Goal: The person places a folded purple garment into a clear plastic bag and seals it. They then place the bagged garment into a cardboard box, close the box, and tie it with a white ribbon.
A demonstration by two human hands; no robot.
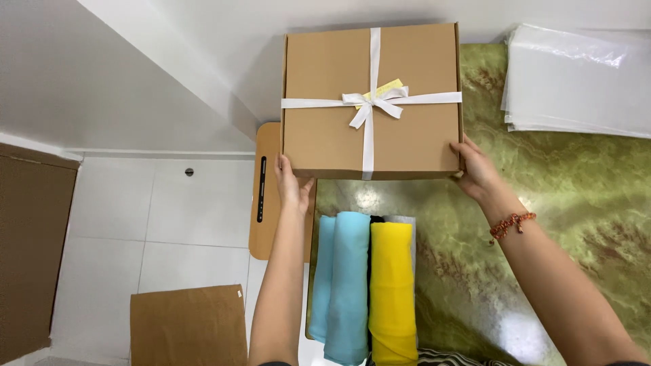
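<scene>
Two hands grip one cardboard gift box [371,102] tied with white ribbon [371,102]: left hand [291,184] at its near-left corner, right hand [476,169] at its near-right corner. Box sits over green marble tabletop [563,196], beyond folded blue cloth [344,285] and yellow cloth [392,288].

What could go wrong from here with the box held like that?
1. The box is gripped only at its near corners by the left hand and right hand; the far end could tip.
2. Its left side hangs past the green table edge, above the floor; a slip may drop it there.
3. The ribbon bow on top could snag or get crushed.
</scene>
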